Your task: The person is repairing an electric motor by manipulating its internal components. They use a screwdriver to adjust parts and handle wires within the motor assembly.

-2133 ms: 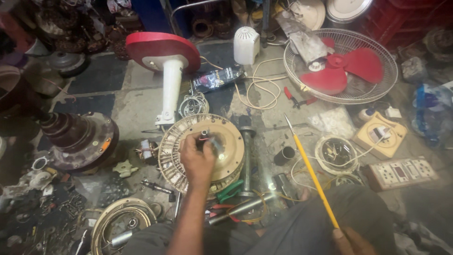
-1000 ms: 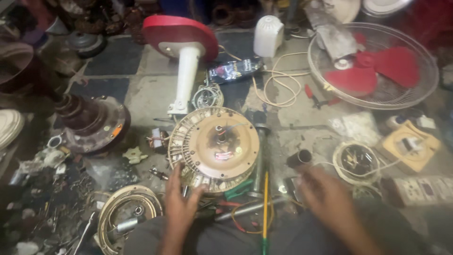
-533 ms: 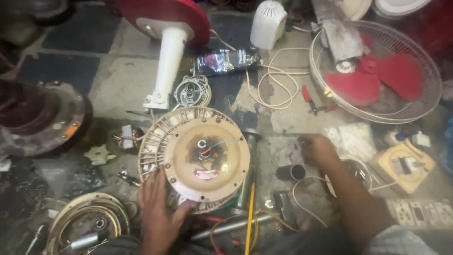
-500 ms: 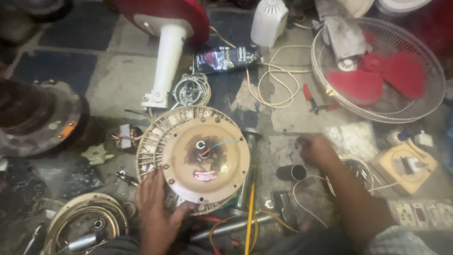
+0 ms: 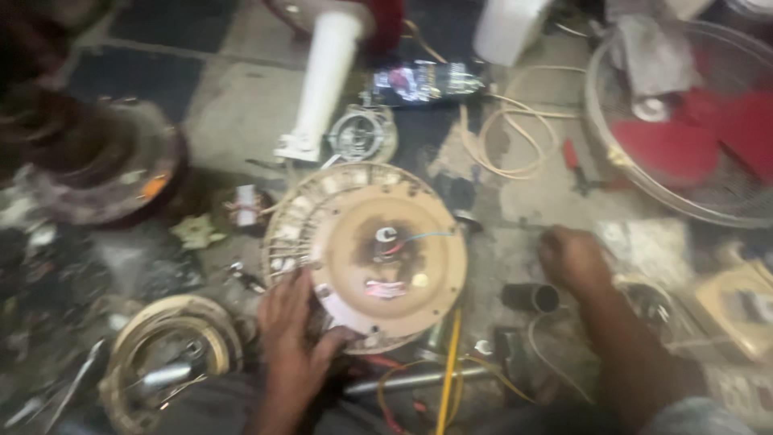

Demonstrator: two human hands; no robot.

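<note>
Two hands work over a cluttered floor (image 5: pixel 241 105). The left hand (image 5: pixel 291 338) lies at the near-left edge of the motor (image 5: pixel 366 254), a round cream disc with windings showing around its rim; the fingers are spread flat against that rim and the thumb presses the near edge, so it braces the disc rather than closing round it. The motor lies flat on the floor, just ahead of this hand and slightly to its right, with a blue wire (image 5: pixel 423 238) curling from its centre. The right hand (image 5: pixel 573 258) is out to the right of the motor, well clear of it, knuckles up and fingers curled down toward the floor; blur hides whether it has hold of anything. A short dark tube (image 5: pixel 531 298) lies just beside that hand, on its near side. A yellow rod (image 5: pixel 447 370) runs from the motor's near edge toward the person. A white post (image 5: pixel 322 89) stretches away beyond the motor, with a small coil (image 5: pixel 362 135) at its foot. A red fan in a wire cage (image 5: pixel 692 137) lies at far right, and a ring of wire (image 5: pixel 169 362) lies left of the left hand.
</note>
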